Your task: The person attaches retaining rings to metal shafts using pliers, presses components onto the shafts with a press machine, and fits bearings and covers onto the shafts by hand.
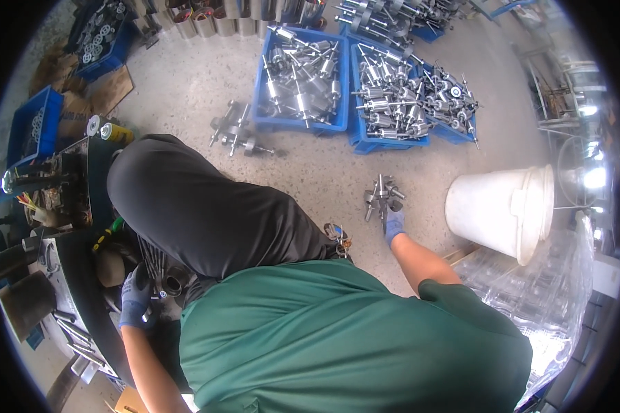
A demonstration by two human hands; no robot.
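Note:
My right hand (395, 221), in a blue-grey glove with dark fingers, reaches low on the right to a small cluster of metal rotor shafts (380, 195). Its fingers close around part of one shaft; the cluster partly hides the grip. On the left my left hand (136, 296), gloved the same way, is down by the dark workbench edge, beside a short metal tube (175, 279) and several thin dark rods (154, 258). Its fingertips are in shadow, so I cannot see whether they hold anything. More rotor shafts (238, 131) lie loose on the floor ahead of my knee.
Blue crates (256, 103) full of rotor shafts stand ahead, with another blue crate (355, 138) beside them. A white bucket (486, 210) is right of my right hand, near clear plastic wrapping (530, 296). At the left are a yellow can (117, 133) and a blue bin (31, 131).

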